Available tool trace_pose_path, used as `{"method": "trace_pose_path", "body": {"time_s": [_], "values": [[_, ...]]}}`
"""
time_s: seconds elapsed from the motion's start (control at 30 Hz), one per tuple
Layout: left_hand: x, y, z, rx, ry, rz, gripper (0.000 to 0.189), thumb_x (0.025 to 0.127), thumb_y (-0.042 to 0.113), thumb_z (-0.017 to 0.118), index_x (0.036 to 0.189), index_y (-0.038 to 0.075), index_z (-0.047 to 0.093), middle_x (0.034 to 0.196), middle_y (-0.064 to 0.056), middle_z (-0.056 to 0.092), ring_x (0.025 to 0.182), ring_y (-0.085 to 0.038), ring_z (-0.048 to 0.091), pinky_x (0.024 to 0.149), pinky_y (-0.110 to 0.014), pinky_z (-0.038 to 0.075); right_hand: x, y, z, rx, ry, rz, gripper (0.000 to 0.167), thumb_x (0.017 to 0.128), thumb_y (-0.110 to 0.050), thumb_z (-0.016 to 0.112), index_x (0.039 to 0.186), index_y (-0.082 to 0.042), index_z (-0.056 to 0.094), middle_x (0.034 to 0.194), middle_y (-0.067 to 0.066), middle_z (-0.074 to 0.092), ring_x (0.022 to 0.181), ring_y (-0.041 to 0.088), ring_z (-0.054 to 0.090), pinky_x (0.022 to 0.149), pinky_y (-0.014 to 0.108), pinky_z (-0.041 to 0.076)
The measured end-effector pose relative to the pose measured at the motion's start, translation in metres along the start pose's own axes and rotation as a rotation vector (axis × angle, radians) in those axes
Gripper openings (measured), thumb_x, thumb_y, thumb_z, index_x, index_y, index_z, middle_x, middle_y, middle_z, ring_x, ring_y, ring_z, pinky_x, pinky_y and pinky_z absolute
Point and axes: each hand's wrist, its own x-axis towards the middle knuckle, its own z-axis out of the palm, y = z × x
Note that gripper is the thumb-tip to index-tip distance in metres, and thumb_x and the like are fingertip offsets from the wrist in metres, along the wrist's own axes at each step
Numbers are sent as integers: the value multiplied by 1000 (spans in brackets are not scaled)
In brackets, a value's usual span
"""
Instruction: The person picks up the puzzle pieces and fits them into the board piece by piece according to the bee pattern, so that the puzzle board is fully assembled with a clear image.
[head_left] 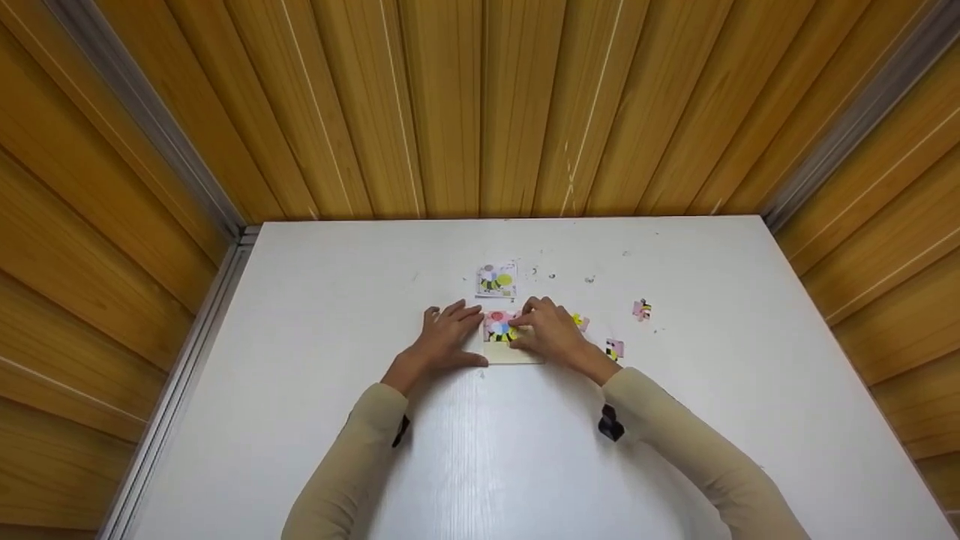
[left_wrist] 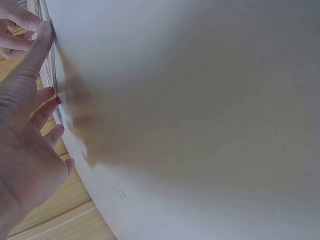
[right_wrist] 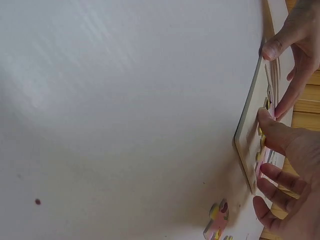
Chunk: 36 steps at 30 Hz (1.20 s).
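Observation:
A small wooden puzzle board (head_left: 511, 354) lies on the white table, its upper part covered by joined pieces (head_left: 496, 327) of a bee picture. At the board's left side rests my left hand (head_left: 447, 337), fingers extended, thumb touching the near corner. My right hand (head_left: 553, 331) is over the board's right part. Its thumb and index finger pinch a jigsaw piece (head_left: 515, 334), mostly covered by the fingers. In the right wrist view, the right thumb (right_wrist: 275, 131) is against the pieces on the board (right_wrist: 250, 120).
Behind the board lies a square bee picture card (head_left: 496, 280). Loose jigsaw pieces are at the right: one beside the right hand (head_left: 580, 322), one nearer me (head_left: 615, 348), another farther right (head_left: 642, 309). Small dark crumbs (head_left: 553, 276) dot the table. Wood-panelled walls (head_left: 480, 112) enclose it.

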Motion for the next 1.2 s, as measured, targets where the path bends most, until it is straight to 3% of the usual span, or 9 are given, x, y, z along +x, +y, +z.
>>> {"method": "trace_pose_path", "body": {"time_s": [0.17,0.47,0.63,0.77,0.93,1.2], "values": [[-1,2,0,-32,-2,-8,91,83,58,78,154,10,46,164,-5,41,156,-34,28,117,-65,22,1,4,-1,-22,10,-5,44,80,-41,85,117,-16,79,116,12,68,109,31,56,92,50,48],[-1,6,1,-72,18,29,91,83,55,79,152,7,47,162,-9,43,154,-37,29,115,-66,23,-1,11,-4,22,-12,-7,37,81,-29,85,116,-15,79,115,11,68,105,30,56,88,49,48],[-6,1,-1,-57,33,15,90,82,55,79,152,8,48,162,-8,44,154,-36,31,115,-66,24,-2,9,2,66,9,-28,39,87,-30,81,122,-15,77,118,13,67,108,32,55,92,50,47],[-7,-2,-2,-59,25,9,90,83,56,78,152,8,48,162,-8,43,155,-36,30,116,-66,22,-2,9,4,105,5,6,44,89,-33,79,128,-14,73,122,14,66,114,32,54,99,50,45],[-4,0,-3,-61,9,9,91,83,57,77,153,8,46,163,-8,41,155,-36,28,117,-67,21,-4,15,-7,119,7,33,49,91,-32,78,134,-10,68,123,14,66,115,31,56,102,49,47],[-1,4,2,-78,12,-7,92,83,58,78,154,10,45,164,-5,40,157,-34,26,119,-65,19,-19,36,-29,82,49,50,36,95,-20,73,127,-4,71,117,15,67,110,31,61,93,48,54]]}}
